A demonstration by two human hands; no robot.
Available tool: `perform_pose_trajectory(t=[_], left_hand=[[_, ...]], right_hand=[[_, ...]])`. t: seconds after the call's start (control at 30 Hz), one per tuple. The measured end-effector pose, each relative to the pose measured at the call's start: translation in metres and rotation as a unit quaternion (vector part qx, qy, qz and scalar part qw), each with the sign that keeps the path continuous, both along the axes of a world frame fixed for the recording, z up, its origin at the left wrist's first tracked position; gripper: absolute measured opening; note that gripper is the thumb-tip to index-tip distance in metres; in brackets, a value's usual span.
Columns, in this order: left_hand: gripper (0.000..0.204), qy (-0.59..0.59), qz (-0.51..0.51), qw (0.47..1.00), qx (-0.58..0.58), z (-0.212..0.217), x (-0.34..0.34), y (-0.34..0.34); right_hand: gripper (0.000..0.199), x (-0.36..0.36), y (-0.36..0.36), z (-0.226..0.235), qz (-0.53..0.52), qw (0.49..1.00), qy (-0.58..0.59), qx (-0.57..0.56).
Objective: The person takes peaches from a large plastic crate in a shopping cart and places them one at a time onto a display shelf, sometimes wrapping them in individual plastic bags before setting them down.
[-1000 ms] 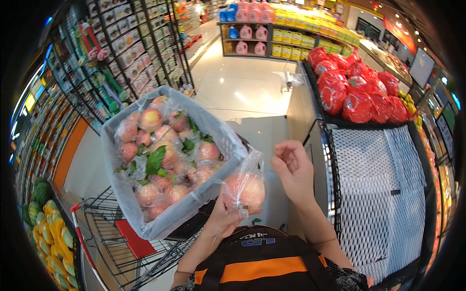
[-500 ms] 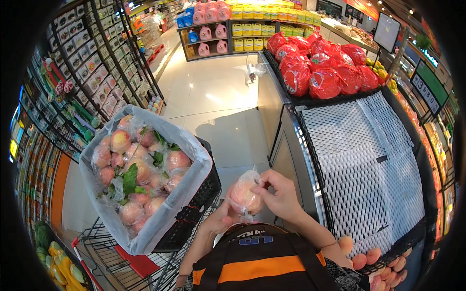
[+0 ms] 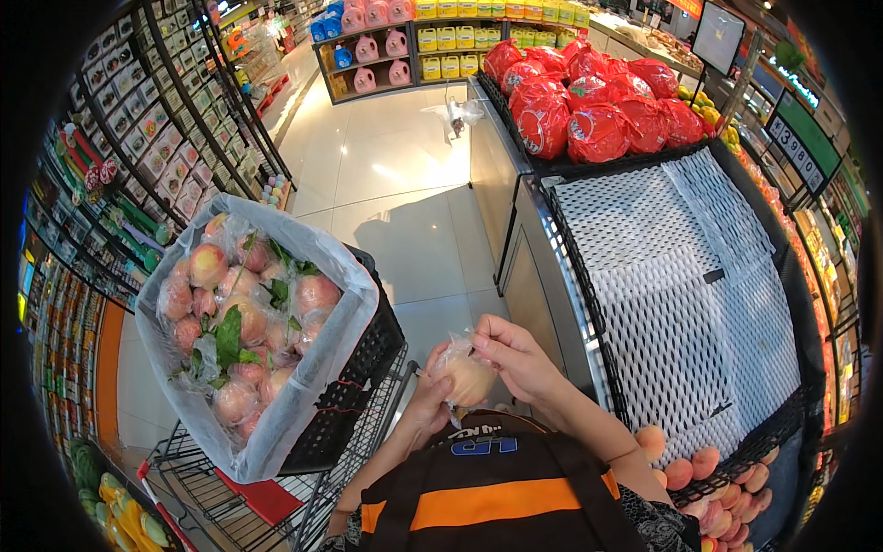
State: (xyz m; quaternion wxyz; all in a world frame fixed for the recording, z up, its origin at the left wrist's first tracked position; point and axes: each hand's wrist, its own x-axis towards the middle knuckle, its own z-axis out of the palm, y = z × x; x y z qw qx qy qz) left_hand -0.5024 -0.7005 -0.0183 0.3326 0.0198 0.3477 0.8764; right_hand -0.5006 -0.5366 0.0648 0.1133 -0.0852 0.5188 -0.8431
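Both hands hold one peach in a thin clear wrapper (image 3: 464,375) close to my chest. My left hand (image 3: 425,405) cups it from below, and my right hand (image 3: 515,357) pinches the wrapper at its top. To the left, a black crate lined with clear plastic (image 3: 317,405) sits on a shopping cart (image 3: 221,478) and is full of wrapped peaches with green leaves (image 3: 244,322). To the right lies a display bin covered with white foam netting (image 3: 681,304), with several bare peaches (image 3: 699,469) at its near corner.
Red net bags of fruit (image 3: 598,110) fill the far end of the display. Shelves of packaged goods (image 3: 156,156) line the left aisle. A pale tiled floor (image 3: 386,184) runs ahead to shelves of yellow and pink bottles (image 3: 414,37). Yellow fruit (image 3: 120,515) sits low left.
My head has turned right, so the crate slid left in view. My right hand came down from open air onto the wrapped peach, which now sits lower, between both hands.
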Motion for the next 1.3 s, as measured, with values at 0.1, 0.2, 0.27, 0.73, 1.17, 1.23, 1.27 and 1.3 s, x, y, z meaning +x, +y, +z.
perform_pose_trajectory(t=[0.1,0.2,0.27,0.73,1.17,1.23,1.27,1.3], left_hand=[[0.090,0.023,-0.005,1.000,0.010,0.003,0.004,-0.005],[0.089,0.063,0.025,0.998,0.011,-0.001,0.005,-0.006],[0.085,0.060,0.037,0.997,0.008,-0.001,0.003,-0.006],[0.052,0.160,0.184,0.955,-0.167,0.009,-0.010,0.000],[0.046,0.141,0.123,0.964,-0.188,0.004,-0.015,-0.011],[0.046,0.111,0.102,0.970,-0.192,0.007,-0.014,-0.017],[0.046,0.098,0.096,0.970,-0.199,0.002,-0.013,-0.021],[0.048,0.100,0.088,0.971,-0.197,-0.004,-0.012,-0.026]], right_hand=[[0.014,-0.001,0.003,0.005,0.046,0.995,-0.058,-0.074],[0.013,0.000,-0.001,0.007,0.047,0.987,-0.097,-0.116],[0.012,-0.005,0.000,-0.001,0.037,0.988,-0.084,-0.122],[0.027,-0.028,0.016,0.003,0.020,0.868,0.160,0.471],[0.020,-0.033,0.017,-0.010,0.122,0.884,0.236,0.385],[0.019,-0.033,0.012,-0.014,0.151,0.889,0.194,0.386],[0.019,-0.033,0.009,-0.019,0.166,0.892,0.176,0.382],[0.018,-0.033,0.006,-0.022,0.181,0.894,0.158,0.379]])
